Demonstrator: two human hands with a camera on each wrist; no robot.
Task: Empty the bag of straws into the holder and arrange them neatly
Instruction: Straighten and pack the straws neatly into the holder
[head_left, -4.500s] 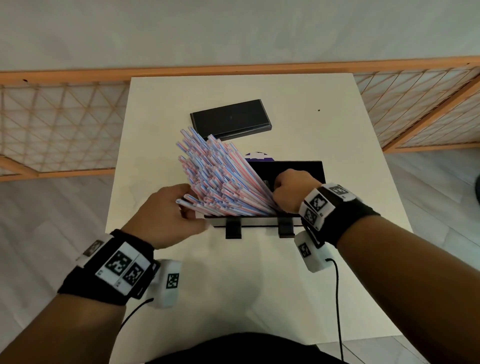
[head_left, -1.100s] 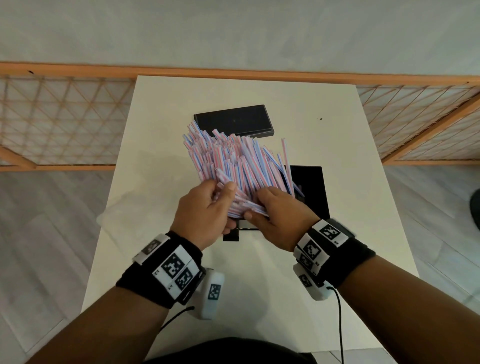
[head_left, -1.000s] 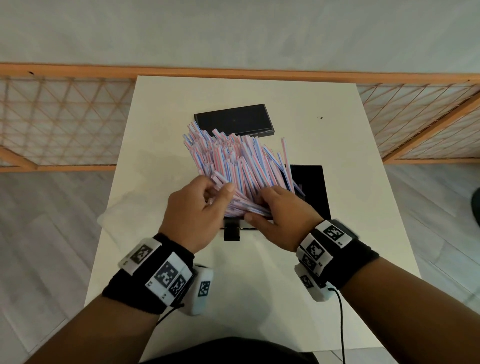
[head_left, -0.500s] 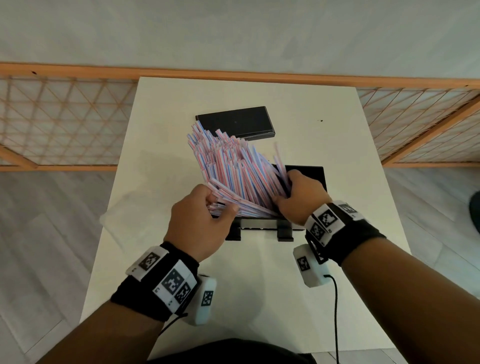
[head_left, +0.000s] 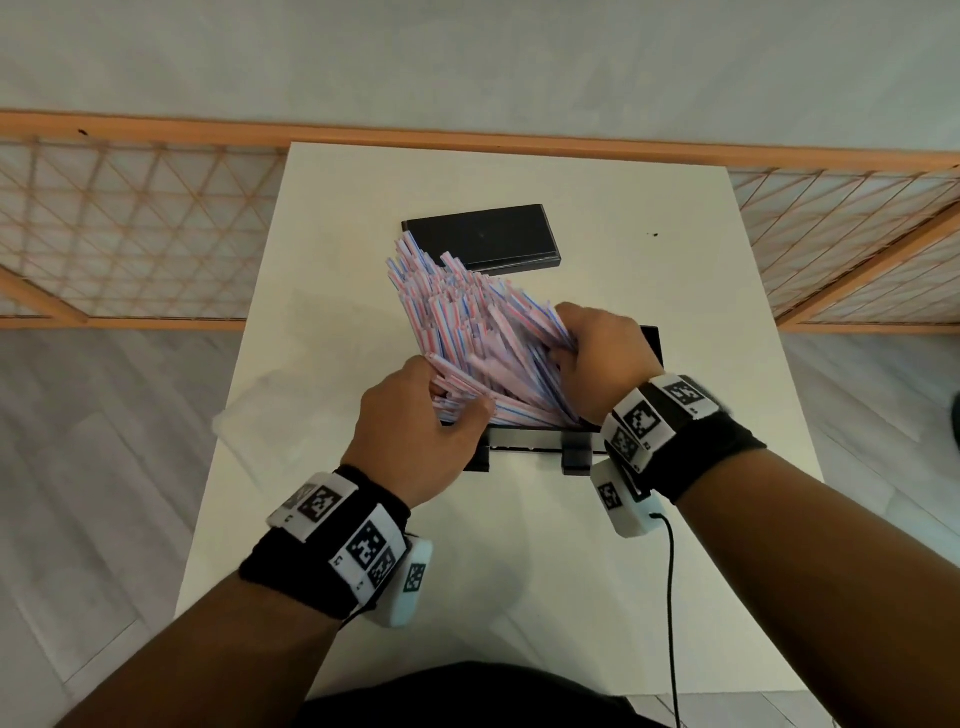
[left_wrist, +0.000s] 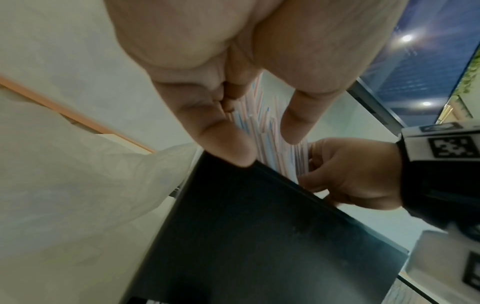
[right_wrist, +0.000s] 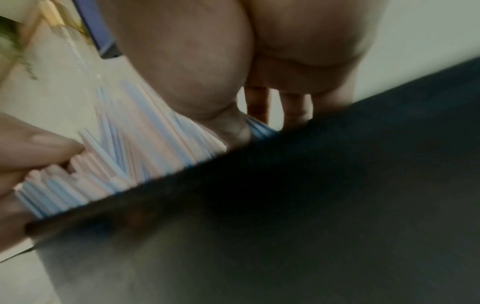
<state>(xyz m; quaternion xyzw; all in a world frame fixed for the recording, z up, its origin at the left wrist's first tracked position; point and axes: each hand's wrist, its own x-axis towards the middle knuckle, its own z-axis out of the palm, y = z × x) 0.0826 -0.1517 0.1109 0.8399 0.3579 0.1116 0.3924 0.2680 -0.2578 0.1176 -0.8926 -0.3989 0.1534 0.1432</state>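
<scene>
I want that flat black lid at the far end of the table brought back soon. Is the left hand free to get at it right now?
Probably not yet: the left hand grips the straws, which fan out between it and the black lid. Once it lets go, the way round looks open.

Head downward; wrists close, upward

A thick bunch of straws, striped pink, blue and white, is seen at the centre of the head view, fanned out and tilted toward the upper left. Their lower ends are set inside a black holder just below centre, whose front wall and two small feet are visible. A crumpled clear bag is laid flat at the left, just beside the holder.
</scene>
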